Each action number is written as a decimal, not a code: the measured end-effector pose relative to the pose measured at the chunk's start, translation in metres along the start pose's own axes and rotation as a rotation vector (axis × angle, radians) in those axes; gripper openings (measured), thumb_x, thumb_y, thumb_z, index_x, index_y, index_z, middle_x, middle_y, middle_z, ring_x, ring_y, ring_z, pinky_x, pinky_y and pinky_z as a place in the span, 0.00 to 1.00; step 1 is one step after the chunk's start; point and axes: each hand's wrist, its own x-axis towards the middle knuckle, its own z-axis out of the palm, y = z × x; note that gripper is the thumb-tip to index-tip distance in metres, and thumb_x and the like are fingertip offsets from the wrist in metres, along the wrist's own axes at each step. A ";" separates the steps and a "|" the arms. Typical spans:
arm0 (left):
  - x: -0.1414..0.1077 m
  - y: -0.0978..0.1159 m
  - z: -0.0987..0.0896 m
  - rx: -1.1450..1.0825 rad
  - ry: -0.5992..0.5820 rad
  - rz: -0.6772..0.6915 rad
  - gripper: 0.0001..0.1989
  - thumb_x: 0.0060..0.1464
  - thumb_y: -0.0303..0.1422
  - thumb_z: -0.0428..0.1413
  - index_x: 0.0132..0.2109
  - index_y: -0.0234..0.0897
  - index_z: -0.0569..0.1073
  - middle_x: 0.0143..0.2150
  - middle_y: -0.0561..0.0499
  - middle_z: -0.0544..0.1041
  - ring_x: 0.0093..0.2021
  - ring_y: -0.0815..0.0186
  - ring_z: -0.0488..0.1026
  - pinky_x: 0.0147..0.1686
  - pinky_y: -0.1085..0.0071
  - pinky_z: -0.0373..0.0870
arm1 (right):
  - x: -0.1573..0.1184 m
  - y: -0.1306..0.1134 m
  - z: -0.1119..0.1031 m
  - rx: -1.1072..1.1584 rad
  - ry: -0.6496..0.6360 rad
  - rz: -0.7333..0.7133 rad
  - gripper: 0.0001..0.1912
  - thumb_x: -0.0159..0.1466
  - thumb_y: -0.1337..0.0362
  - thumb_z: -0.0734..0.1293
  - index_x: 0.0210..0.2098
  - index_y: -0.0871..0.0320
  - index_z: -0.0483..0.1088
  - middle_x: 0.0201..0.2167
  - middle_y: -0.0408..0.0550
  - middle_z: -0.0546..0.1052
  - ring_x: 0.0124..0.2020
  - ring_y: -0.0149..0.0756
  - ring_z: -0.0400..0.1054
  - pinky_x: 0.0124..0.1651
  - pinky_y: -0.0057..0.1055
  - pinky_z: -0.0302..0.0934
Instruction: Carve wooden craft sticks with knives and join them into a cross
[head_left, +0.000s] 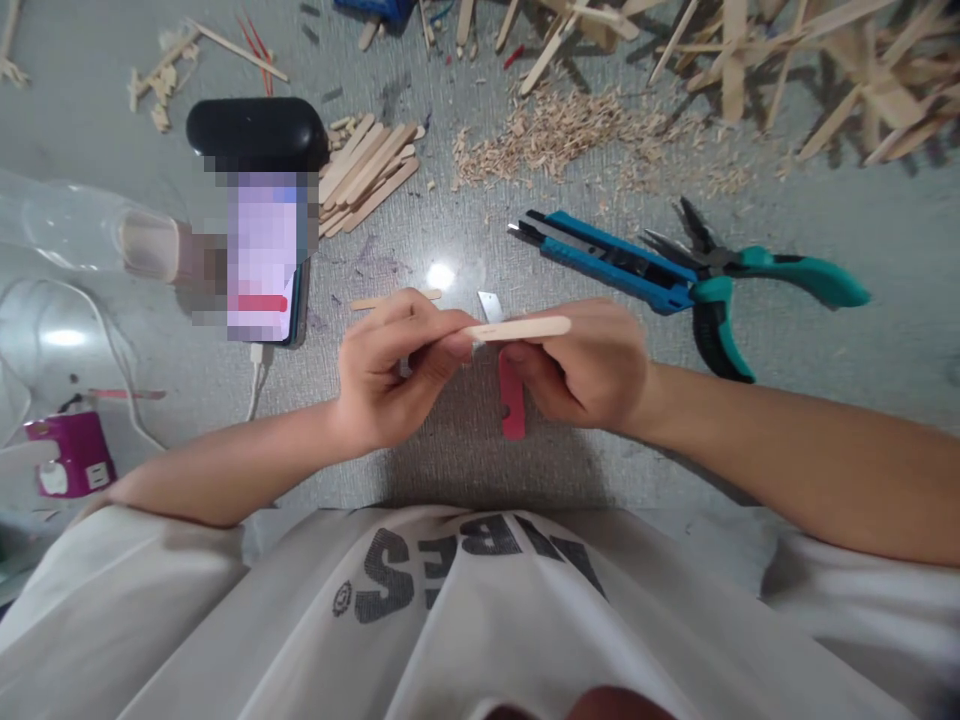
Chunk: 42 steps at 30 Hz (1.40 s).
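My left hand (401, 370) pinches one end of a pale wooden craft stick (525, 328) between thumb and fingers. The stick lies level, and its rounded free end reaches in front of my right hand (589, 362). My right hand is closed, with a pink notched handle (512, 398) sticking out below its thumb. Roughly in line with that handle, a silver blade (490, 306) shows just beyond the stick. Where blade and handle meet is hidden by the stick and fingers. Another craft stick (367, 302) lies behind my left hand.
A blue box cutter (615, 258) and teal-handled pliers (724, 275) lie to the right. Wood shavings (555, 135), piled sticks (371, 175) and loose sticks (847, 75) are farther back. At left are a phone (262, 250), black case (255, 130) and purple adapter (73, 455).
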 end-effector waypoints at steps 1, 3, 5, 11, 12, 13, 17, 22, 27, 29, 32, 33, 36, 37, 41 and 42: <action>0.001 -0.001 0.000 -0.019 -0.016 0.017 0.15 0.76 0.42 0.60 0.43 0.42 0.87 0.32 0.49 0.81 0.30 0.67 0.75 0.32 0.66 0.72 | 0.000 0.001 0.000 0.004 0.019 -0.020 0.15 0.83 0.61 0.59 0.45 0.53 0.76 0.21 0.38 0.74 0.19 0.30 0.64 0.27 0.31 0.58; 0.002 -0.003 0.000 -0.085 -0.058 0.065 0.13 0.76 0.39 0.60 0.41 0.41 0.85 0.32 0.49 0.81 0.29 0.68 0.75 0.31 0.67 0.71 | 0.002 0.003 0.000 0.031 0.067 -0.076 0.12 0.83 0.62 0.59 0.46 0.52 0.73 0.24 0.37 0.76 0.21 0.31 0.66 0.28 0.30 0.61; 0.003 -0.005 -0.001 -0.176 -0.129 0.097 0.12 0.75 0.36 0.59 0.41 0.39 0.82 0.31 0.50 0.80 0.28 0.69 0.75 0.30 0.69 0.70 | 0.004 0.005 -0.001 0.059 0.092 -0.141 0.10 0.82 0.64 0.58 0.46 0.51 0.70 0.24 0.37 0.76 0.22 0.32 0.66 0.29 0.30 0.61; 0.006 -0.001 -0.005 -0.364 -0.383 -0.100 0.22 0.79 0.46 0.54 0.37 0.38 0.74 0.24 0.54 0.70 0.22 0.71 0.64 0.25 0.70 0.63 | 0.011 0.006 -0.008 0.057 0.009 -0.219 0.12 0.82 0.65 0.57 0.43 0.51 0.67 0.23 0.38 0.71 0.20 0.32 0.59 0.27 0.33 0.55; 0.006 -0.001 -0.005 -0.375 -0.391 -0.117 0.23 0.79 0.48 0.54 0.36 0.39 0.74 0.23 0.56 0.67 0.22 0.71 0.61 0.25 0.70 0.61 | 0.011 0.005 -0.008 0.055 0.008 -0.217 0.12 0.82 0.64 0.57 0.42 0.51 0.67 0.22 0.37 0.71 0.20 0.32 0.59 0.27 0.33 0.54; 0.006 0.000 -0.005 -0.382 -0.397 -0.124 0.24 0.79 0.49 0.54 0.36 0.39 0.74 0.22 0.57 0.65 0.21 0.72 0.59 0.25 0.70 0.61 | 0.011 0.005 -0.008 0.054 0.008 -0.210 0.12 0.82 0.64 0.57 0.42 0.51 0.67 0.22 0.37 0.71 0.20 0.32 0.59 0.26 0.33 0.54; 0.008 0.001 -0.007 -0.395 -0.450 -0.163 0.26 0.79 0.52 0.53 0.37 0.38 0.75 0.22 0.57 0.64 0.21 0.72 0.58 0.24 0.70 0.60 | 0.011 0.005 -0.009 0.077 -0.022 -0.197 0.12 0.82 0.64 0.58 0.41 0.51 0.66 0.23 0.37 0.73 0.21 0.30 0.60 0.27 0.33 0.54; 0.012 0.002 -0.009 -0.423 -0.569 -0.230 0.22 0.77 0.47 0.54 0.35 0.40 0.74 0.21 0.55 0.68 0.20 0.70 0.62 0.22 0.68 0.62 | 0.007 0.007 -0.010 0.127 -0.090 -0.213 0.12 0.82 0.63 0.57 0.43 0.50 0.68 0.24 0.37 0.76 0.20 0.30 0.63 0.27 0.33 0.57; 0.018 0.004 -0.009 -0.430 -0.597 -0.172 0.13 0.68 0.28 0.55 0.32 0.41 0.74 0.20 0.57 0.67 0.20 0.70 0.63 0.25 0.70 0.65 | 0.005 0.007 -0.008 0.172 -0.090 -0.222 0.11 0.82 0.63 0.56 0.45 0.49 0.67 0.22 0.36 0.73 0.20 0.31 0.61 0.26 0.33 0.54; 0.020 0.005 -0.009 -0.415 -0.591 -0.156 0.14 0.65 0.24 0.53 0.31 0.41 0.73 0.19 0.58 0.65 0.21 0.70 0.64 0.27 0.70 0.67 | 0.005 0.008 -0.009 0.167 -0.103 -0.237 0.08 0.79 0.67 0.58 0.45 0.50 0.66 0.22 0.35 0.72 0.20 0.31 0.61 0.26 0.31 0.55; 0.021 0.006 -0.010 -0.370 -0.593 -0.181 0.13 0.62 0.24 0.52 0.29 0.41 0.70 0.19 0.57 0.65 0.23 0.69 0.65 0.29 0.70 0.69 | 0.003 0.010 -0.012 0.140 -0.127 -0.239 0.10 0.72 0.72 0.61 0.46 0.50 0.67 0.22 0.33 0.72 0.20 0.31 0.62 0.26 0.30 0.54; 0.021 0.005 -0.011 -0.351 -0.595 -0.189 0.13 0.62 0.24 0.52 0.29 0.41 0.69 0.20 0.57 0.65 0.23 0.69 0.64 0.29 0.70 0.68 | 0.002 0.011 -0.013 0.127 -0.139 -0.238 0.11 0.70 0.72 0.62 0.47 0.50 0.68 0.22 0.33 0.72 0.20 0.31 0.62 0.27 0.30 0.53; 0.019 0.003 -0.011 -0.277 -0.590 -0.194 0.12 0.62 0.24 0.52 0.29 0.40 0.67 0.22 0.57 0.66 0.24 0.70 0.64 0.30 0.70 0.67 | 0.000 0.012 -0.013 0.053 -0.129 -0.225 0.11 0.68 0.72 0.64 0.46 0.51 0.70 0.23 0.35 0.73 0.21 0.32 0.61 0.28 0.32 0.52; 0.017 0.002 -0.011 -0.248 -0.570 -0.197 0.12 0.63 0.25 0.52 0.29 0.40 0.67 0.22 0.57 0.66 0.25 0.70 0.64 0.30 0.69 0.66 | 0.000 0.011 -0.012 0.020 -0.102 -0.211 0.10 0.69 0.71 0.64 0.46 0.52 0.71 0.23 0.36 0.73 0.21 0.32 0.60 0.28 0.32 0.51; 0.009 0.000 -0.006 -0.209 -0.386 -0.225 0.17 0.74 0.36 0.51 0.32 0.41 0.69 0.24 0.54 0.67 0.26 0.68 0.63 0.32 0.66 0.66 | 0.002 0.010 -0.004 -0.120 -0.040 -0.099 0.14 0.78 0.64 0.63 0.36 0.55 0.74 0.22 0.41 0.72 0.22 0.31 0.58 0.28 0.35 0.46; 0.007 -0.001 -0.004 -0.227 -0.334 -0.234 0.20 0.77 0.40 0.50 0.33 0.41 0.68 0.25 0.54 0.66 0.26 0.67 0.63 0.31 0.65 0.65 | 0.003 0.009 -0.003 -0.166 -0.065 -0.064 0.18 0.80 0.62 0.62 0.34 0.56 0.76 0.23 0.43 0.73 0.23 0.31 0.59 0.29 0.35 0.47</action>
